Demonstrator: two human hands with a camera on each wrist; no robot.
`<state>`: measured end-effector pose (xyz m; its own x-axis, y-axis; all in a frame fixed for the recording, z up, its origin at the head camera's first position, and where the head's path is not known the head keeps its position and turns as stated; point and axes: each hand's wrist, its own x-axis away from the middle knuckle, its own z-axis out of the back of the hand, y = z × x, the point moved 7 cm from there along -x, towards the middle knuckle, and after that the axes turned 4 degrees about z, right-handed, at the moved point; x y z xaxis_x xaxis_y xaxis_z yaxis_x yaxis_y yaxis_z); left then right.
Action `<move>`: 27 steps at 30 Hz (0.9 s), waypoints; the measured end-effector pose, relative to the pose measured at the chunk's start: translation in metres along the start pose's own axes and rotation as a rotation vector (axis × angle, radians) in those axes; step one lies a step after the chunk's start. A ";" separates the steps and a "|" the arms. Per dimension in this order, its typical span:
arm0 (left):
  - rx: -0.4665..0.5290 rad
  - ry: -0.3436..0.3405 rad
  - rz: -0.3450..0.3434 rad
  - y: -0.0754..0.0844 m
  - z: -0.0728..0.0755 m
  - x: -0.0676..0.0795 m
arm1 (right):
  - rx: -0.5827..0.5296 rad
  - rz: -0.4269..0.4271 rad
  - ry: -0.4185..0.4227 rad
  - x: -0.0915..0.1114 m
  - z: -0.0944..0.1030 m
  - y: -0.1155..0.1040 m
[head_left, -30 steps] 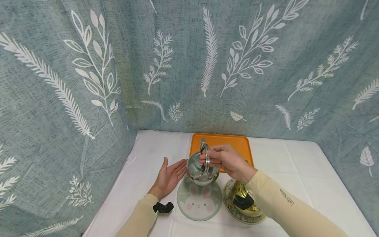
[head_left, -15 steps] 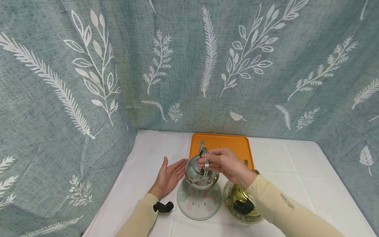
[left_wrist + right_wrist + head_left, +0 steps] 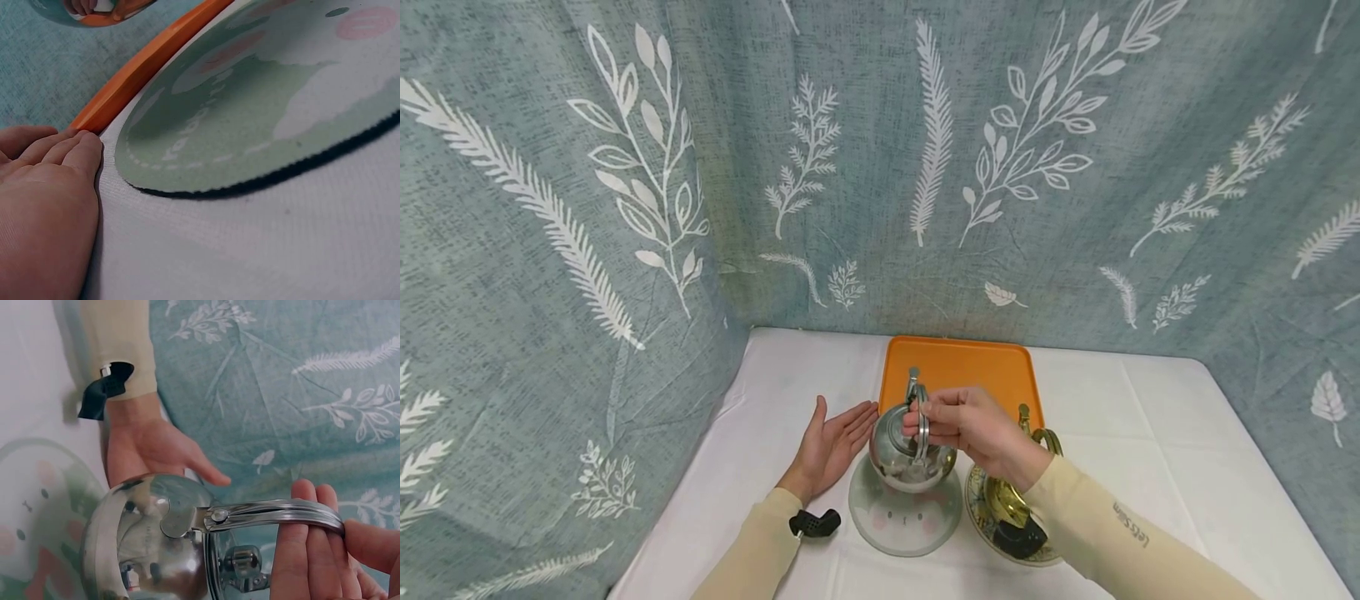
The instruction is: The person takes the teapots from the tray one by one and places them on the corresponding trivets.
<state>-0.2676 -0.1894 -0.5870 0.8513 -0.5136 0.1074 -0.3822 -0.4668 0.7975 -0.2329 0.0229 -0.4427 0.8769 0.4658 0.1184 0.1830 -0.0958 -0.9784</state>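
Observation:
A shiny silver kettle (image 3: 898, 467) hangs by its arched metal handle from my right hand (image 3: 985, 429), whose fingers hook under the handle with the thumb on it. The kettle is above the far half of a round green mat with a rabbit face (image 3: 901, 537); in the left wrist view the kettle's rounded bottom (image 3: 94, 19) shows apart from the mat. Palm showing and fingers straight, my left hand (image 3: 829, 450) rests on the white tablecloth left of the mat, fingertips close to the orange tray's corner. It holds nothing.
An orange tray (image 3: 962, 362) lies behind the mat. To the right, a gold kettle (image 3: 1006, 504) sits on a round patterned mat (image 3: 976, 498), partly hidden by my right forearm. Blue-green leaf-print curtains (image 3: 865, 183) hang behind and beside the table.
My right hand has brought the silver kettle a little nearer to me, from beside the tray's edge to farther over the rabbit mat. My left hand has barely moved.

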 end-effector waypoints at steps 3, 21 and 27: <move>-0.002 0.000 -0.001 0.000 0.000 0.000 | 0.001 -0.002 -0.008 0.001 -0.002 0.002; 0.005 0.011 -0.005 -0.001 0.002 0.002 | -0.002 -0.007 -0.023 0.011 -0.013 0.010; 0.010 0.015 -0.007 0.000 0.000 0.002 | 0.009 -0.025 -0.009 0.013 -0.015 0.017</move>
<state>-0.2662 -0.1905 -0.5870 0.8594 -0.4992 0.1106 -0.3796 -0.4781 0.7920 -0.2114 0.0140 -0.4549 0.8680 0.4761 0.1410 0.2004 -0.0759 -0.9768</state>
